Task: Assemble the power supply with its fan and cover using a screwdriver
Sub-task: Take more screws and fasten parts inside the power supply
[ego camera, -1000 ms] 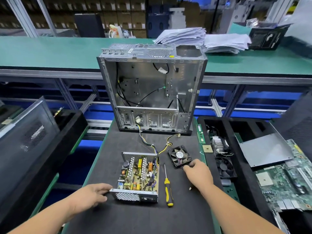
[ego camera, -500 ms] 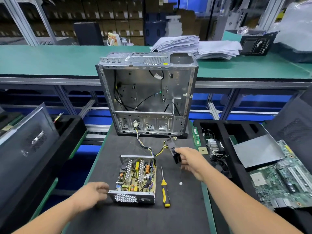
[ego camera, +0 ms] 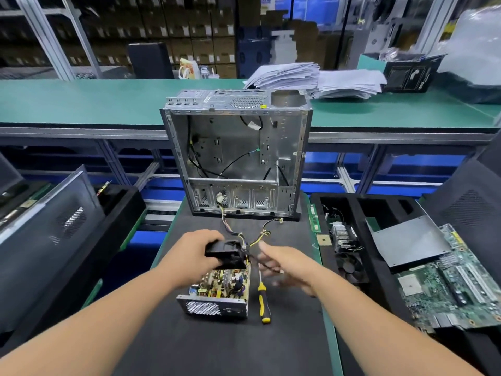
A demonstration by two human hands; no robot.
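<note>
At centre frame, a worker's left hand (ego camera: 189, 253) grips the black fan (ego camera: 226, 253) above the far end of the open power supply (ego camera: 219, 291) on the tabletop (ego camera: 217, 346). The right hand (ego camera: 284, 263), blurred, fingers loosely spread, holds nothing. The screwdriver (ego camera: 262, 301) lies just right of the supply. Seating the fan squarely, wires clear, looks the priority.

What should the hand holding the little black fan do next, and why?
Probably lower the fan into the open power supply. The left hand grips it just above the far end of the circuit board, not yet seated. The screwdriver lies untouched beside the box, and the blurred right hand holds nothing.
</note>
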